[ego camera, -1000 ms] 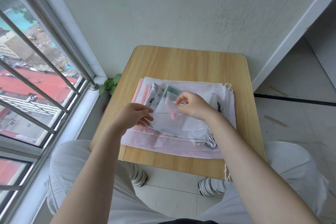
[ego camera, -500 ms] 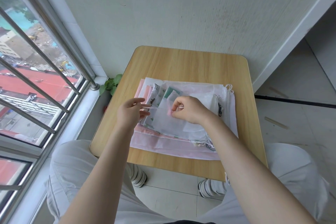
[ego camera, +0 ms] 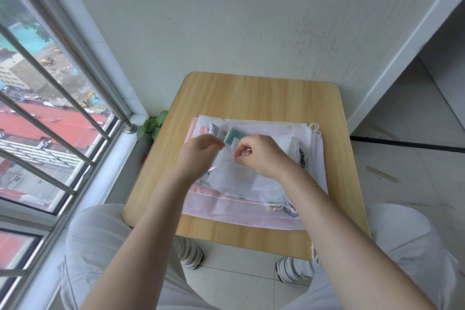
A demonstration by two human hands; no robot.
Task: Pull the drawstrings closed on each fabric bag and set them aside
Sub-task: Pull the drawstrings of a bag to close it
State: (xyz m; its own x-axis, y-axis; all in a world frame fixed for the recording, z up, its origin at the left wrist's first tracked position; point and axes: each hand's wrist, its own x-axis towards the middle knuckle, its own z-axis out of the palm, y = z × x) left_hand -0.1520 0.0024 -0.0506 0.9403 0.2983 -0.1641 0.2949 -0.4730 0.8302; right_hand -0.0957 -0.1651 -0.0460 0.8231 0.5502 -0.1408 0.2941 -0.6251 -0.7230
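Steel window bars (ego camera: 50, 118) line the left side, a wooden table (ego camera: 256, 98) stands against the white wall (ego camera: 226, 12), and the stacked fabric bags (ego camera: 251, 184) lie on it, where the left hand (ego camera: 201, 156) and right hand (ego camera: 261, 153) pinch a thin drawstring (ego camera: 226, 161), with grey floor tiles (ego camera: 415, 158) rightward.

A wooden table (ego camera: 251, 98) stands against a pale wall (ego camera: 251, 12) at centre frame; a barred window (ego camera: 50, 108) fills the left, green leaves (ego camera: 151, 126) beside its sill, striped shoes (ego camera: 192, 257) on the tiled floor (ego camera: 402, 148) below
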